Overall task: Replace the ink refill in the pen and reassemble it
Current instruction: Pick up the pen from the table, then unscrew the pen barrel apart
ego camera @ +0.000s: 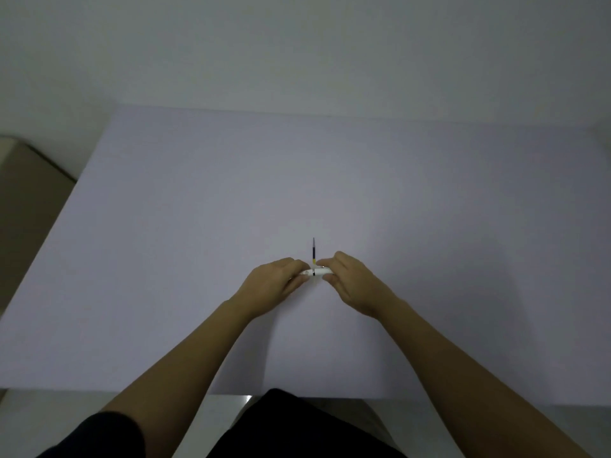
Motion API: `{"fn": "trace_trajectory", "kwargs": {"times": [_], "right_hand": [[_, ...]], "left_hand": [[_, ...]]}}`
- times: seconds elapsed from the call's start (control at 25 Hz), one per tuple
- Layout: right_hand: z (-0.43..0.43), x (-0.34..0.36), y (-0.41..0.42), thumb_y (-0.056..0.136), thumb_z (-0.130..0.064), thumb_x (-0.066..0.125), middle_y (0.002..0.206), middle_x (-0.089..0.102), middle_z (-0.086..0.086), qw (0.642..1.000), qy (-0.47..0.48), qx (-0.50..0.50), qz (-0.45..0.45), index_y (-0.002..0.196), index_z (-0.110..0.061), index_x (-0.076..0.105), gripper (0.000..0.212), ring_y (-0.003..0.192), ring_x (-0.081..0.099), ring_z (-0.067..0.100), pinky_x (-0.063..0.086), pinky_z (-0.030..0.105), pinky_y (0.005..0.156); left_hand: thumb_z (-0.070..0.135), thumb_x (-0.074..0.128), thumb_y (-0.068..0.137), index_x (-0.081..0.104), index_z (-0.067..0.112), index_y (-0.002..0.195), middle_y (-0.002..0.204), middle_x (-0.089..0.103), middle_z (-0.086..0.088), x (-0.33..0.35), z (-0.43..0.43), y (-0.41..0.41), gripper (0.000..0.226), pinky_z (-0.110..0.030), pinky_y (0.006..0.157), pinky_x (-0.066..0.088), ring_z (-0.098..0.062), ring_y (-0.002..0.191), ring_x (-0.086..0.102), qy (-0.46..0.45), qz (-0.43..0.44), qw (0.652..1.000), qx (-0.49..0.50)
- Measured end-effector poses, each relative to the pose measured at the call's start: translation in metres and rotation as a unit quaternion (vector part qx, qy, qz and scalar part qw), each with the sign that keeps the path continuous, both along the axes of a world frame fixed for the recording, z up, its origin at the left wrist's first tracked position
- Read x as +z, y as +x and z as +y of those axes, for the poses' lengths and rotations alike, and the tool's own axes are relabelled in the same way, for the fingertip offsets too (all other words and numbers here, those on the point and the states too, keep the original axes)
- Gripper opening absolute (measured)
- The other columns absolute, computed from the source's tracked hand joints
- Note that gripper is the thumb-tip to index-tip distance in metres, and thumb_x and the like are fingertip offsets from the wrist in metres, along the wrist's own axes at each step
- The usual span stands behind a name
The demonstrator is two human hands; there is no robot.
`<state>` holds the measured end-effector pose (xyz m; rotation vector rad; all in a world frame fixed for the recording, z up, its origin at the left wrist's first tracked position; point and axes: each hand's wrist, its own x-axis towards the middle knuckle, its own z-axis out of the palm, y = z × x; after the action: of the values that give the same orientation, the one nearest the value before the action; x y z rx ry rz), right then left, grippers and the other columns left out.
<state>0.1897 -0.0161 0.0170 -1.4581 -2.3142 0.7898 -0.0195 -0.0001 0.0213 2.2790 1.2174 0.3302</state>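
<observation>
A white pen (314,272) with a dark band at its middle lies crosswise over the white table (198,209). My left hand (274,285) grips its left end and my right hand (350,280) grips its right end. A thin dark ink refill (313,250) with a yellow end lies on the table just beyond the pen, pointing away from me. Its near end touches or passes behind the pen; I cannot tell which. Most of the pen is hidden by my fingers.
The table reaches a pale wall (297,54) at the back. Its left edge (62,206) drops to a brownish floor with a beige object (20,160). My dark clothing (281,424) is at the near edge.
</observation>
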Motion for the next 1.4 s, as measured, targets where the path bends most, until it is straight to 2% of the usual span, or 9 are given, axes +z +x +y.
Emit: {"fn": "trace_trajectory", "kwargs": {"times": [0.12,0.28,0.4,0.64,0.72,0.88,1.12,1.28,1.4], "right_hand": [[0.003,0.003,0.001,0.096,-0.015,0.043,0.096,0.056,0.015,1.0,-0.003,-0.011,-0.001,0.104,-0.001,0.058,0.022,0.083,0.05,0.026,0.034,0.026,0.074],[0.004,0.006,-0.001,0.096,-0.011,0.042,0.092,0.055,0.015,1.0,-0.022,0.014,0.007,0.095,0.0,0.056,0.018,0.079,0.047,0.024,0.031,0.024,0.07],[0.011,0.009,0.018,0.095,-0.01,0.041,0.089,0.053,0.012,0.999,-0.007,-0.044,0.027,0.093,0.001,0.055,0.018,0.079,0.044,0.02,0.028,0.021,0.07],[0.018,0.006,0.036,0.097,-0.013,0.039,0.094,0.046,0.001,0.998,-0.012,-0.056,0.007,0.104,-0.004,0.055,0.02,0.08,0.045,0.017,0.03,0.022,0.07],[0.018,-0.001,0.028,0.096,-0.011,0.038,0.097,0.044,0.002,0.996,-0.03,-0.08,0.007,0.112,-0.005,0.054,0.023,0.078,0.044,0.017,0.029,0.021,0.07],[0.025,-0.018,0.022,0.094,-0.009,0.046,0.107,0.049,0.015,0.992,-0.074,-0.102,-0.02,0.125,-0.003,0.052,0.032,0.085,0.051,0.024,0.031,0.018,0.073],[0.04,-0.023,0.021,0.082,-0.013,0.063,0.078,0.059,-0.006,0.934,-0.177,-0.277,0.139,0.097,-0.015,0.063,0.015,0.075,0.055,0.015,0.039,0.002,0.057],[0.053,-0.024,0.014,0.087,-0.013,0.059,0.105,0.059,0.001,0.929,-0.22,-0.27,0.124,0.121,-0.013,0.059,0.034,0.091,0.056,0.013,0.036,0.011,0.072],[0.057,-0.027,0.006,0.083,-0.014,0.066,0.097,0.061,0.004,0.914,-0.232,-0.306,0.127,0.121,-0.01,0.055,0.04,0.088,0.056,0.014,0.039,0.021,0.078]], "left_hand": [[0.028,0.047,0.095,0.061,0.016,0.111,0.083,0.06,0.002,0.001,-0.002,0.003,0.025,-0.02,0.062,0.033,-0.009,0.068,0.045,-0.011,-0.036,0.999,0.001],[0.022,0.048,0.095,0.062,0.013,0.11,0.07,0.049,0.006,0.004,-0.006,0.003,0.023,-0.021,0.059,0.033,-0.011,0.062,0.042,0.01,-0.058,0.998,-0.009],[0.022,0.049,0.095,0.064,0.016,0.104,0.065,0.049,0.004,0.003,-0.005,-0.015,0.019,-0.022,0.059,0.037,-0.01,0.059,0.044,-0.017,-0.083,0.995,0.052],[0.027,0.049,0.094,0.062,0.024,0.092,0.061,0.047,0.004,-0.001,-0.004,-0.019,0.013,-0.018,0.06,0.035,-0.007,0.06,0.046,-0.053,-0.112,0.986,0.116],[0.029,0.049,0.094,0.062,0.026,0.089,0.065,0.053,0.001,-0.004,-0.004,-0.012,0.014,-0.024,0.061,0.038,-0.009,0.062,0.047,-0.082,-0.156,0.968,0.176],[0.026,0.051,0.092,0.065,0.034,0.102,0.084,0.063,0.012,-0.007,-0.005,-0.002,0.019,-0.028,0.071,0.049,-0.017,0.076,0.061,-0.132,-0.225,0.93,0.261],[0.028,0.05,0.091,0.058,0.059,0.087,0.084,0.065,0.006,-0.009,-0.002,0.003,0.032,-0.026,0.071,0.049,-0.015,0.074,0.062,-0.136,-0.232,0.929,0.254],[0.029,0.05,0.091,0.057,0.061,0.087,0.083,0.065,0.005,-0.013,0.0,0.003,0.033,-0.025,0.069,0.048,-0.015,0.073,0.061,-0.135,-0.238,0.928,0.251],[0.029,0.051,0.091,0.059,0.056,0.092,0.083,0.064,0.009,-0.016,0.003,0.001,0.028,-0.026,0.071,0.049,-0.016,0.076,0.062,-0.142,-0.241,0.924,0.26]]}}
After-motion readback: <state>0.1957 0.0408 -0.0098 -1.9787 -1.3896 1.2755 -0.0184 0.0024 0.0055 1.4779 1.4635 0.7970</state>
